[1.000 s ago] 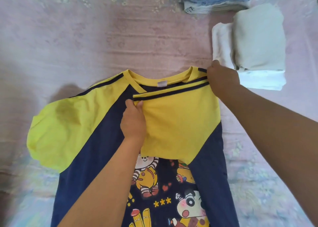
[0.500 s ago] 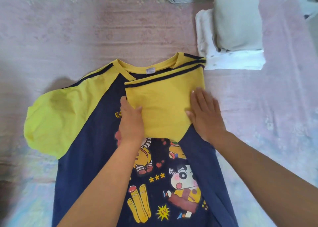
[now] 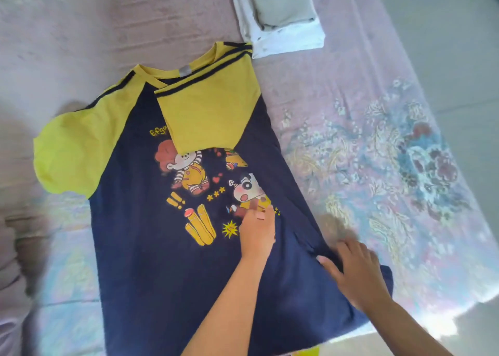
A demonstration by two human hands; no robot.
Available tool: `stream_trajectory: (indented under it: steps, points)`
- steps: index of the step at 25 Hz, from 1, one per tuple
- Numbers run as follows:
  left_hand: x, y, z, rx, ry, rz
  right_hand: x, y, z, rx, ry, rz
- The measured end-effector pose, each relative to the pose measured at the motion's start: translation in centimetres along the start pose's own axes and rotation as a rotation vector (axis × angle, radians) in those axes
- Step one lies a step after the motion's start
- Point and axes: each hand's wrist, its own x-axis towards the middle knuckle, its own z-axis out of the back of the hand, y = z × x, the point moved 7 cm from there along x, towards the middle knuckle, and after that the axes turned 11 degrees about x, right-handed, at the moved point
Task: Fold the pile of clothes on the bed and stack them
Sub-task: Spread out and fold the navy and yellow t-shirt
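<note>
navy and yellow t-shirt (image 3: 151,261) lies face up and spread flat across the middle of the bed (image 3: 378,145), its collar pointing toward the far edge and its hem toward the near edge. a cartoon print (image 3: 205,183) of small figures, stars and fries covers the chest. one yellow sleeve (image 3: 208,112), trimmed with dark stripes, is folded inward so it lies over the upper chest, while the other yellow sleeve (image 3: 70,153) spreads out flat toward the bed's left side. the left hand (image 3: 256,234) rests on the shirt just below the print, palm down, fingers straight and pressed together against the cloth. the right hand (image 3: 356,277) is at the shirt's right side edge near the hem, thumb and fingers curled around a bunched fold of navy fabric, pinching it. beyond the collar, near the far edge of the bed, sits a stack of folded clothes (image 3: 280,23), a grey piece on top of a white one, its corner touching the shirt's shoulder. the bed cover is pink with a faded floral pattern toward the right edge.
</note>
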Motion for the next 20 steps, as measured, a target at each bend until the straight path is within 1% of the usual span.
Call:
stream_trajectory:
  steps: [3, 5, 6, 8, 10, 11, 12, 13, 14, 16, 17, 18, 20]
  points:
    - [-1.9, 2.1, -2.2, 0.009, -0.023, 0.003, -1.1, -2.7, -0.6, -0.173, 0.041, 0.041]
    - [-3.0, 2.9, -3.6, -0.031, 0.008, 0.03, -2.1, -3.5, 0.2, -0.189, 0.024, 0.07]
    - [-4.1, 3.5, -4.4, -0.071, 0.053, 0.064, -2.9, -3.7, 1.1, -0.145, -0.021, 0.08]
    - [-6.7, 5.0, -6.3, -0.12, 0.216, 0.181, -4.9, -3.8, 2.8, -0.027, -0.161, 0.1]
    - [-9.1, 7.2, -8.1, -0.16, 0.379, 0.266, -8.0, -2.4, 2.1, -0.006, -0.181, 0.219]
    - [-10.3, 8.1, -8.6, -0.216, 0.424, 0.29, -9.9, -1.1, 1.0, 0.04, -0.174, 0.319]
    - [-11.2, 8.8, -8.9, -0.26, 0.43, 0.307, -11.8, 0.5, -0.4, 0.053, -0.166, 0.449]
    - [-11.6, 9.7, -8.8, -0.235, 0.379, 0.293, -13.5, 1.9, -1.8, 0.016, -0.135, 0.573]
    - [-11.6, 10.6, -8.1, -0.128, 0.277, 0.223, -14.5, 2.5, -3.2, -0.026, -0.106, 0.632]
    - [-11.1, 12.2, -6.1, 0.114, -0.011, 0.059, -14.8, 2.1, -4.9, -0.04, -0.076, 0.646]
    - [-11.0, 13.0, -5.3, 0.158, -0.114, 0.04, -14.5, 1.2, -5.2, 0.011, -0.075, 0.625]
    - [-11.1, 13.7, -4.8, 0.154, -0.173, 0.047, -14.1, 0.2, -5.3, 0.106, -0.062, 0.574]
    - [-11.2, 14.7, -4.4, 0.119, -0.222, 0.042, -12.3, -2.8, -4.6, 0.331, -0.099, 0.324]
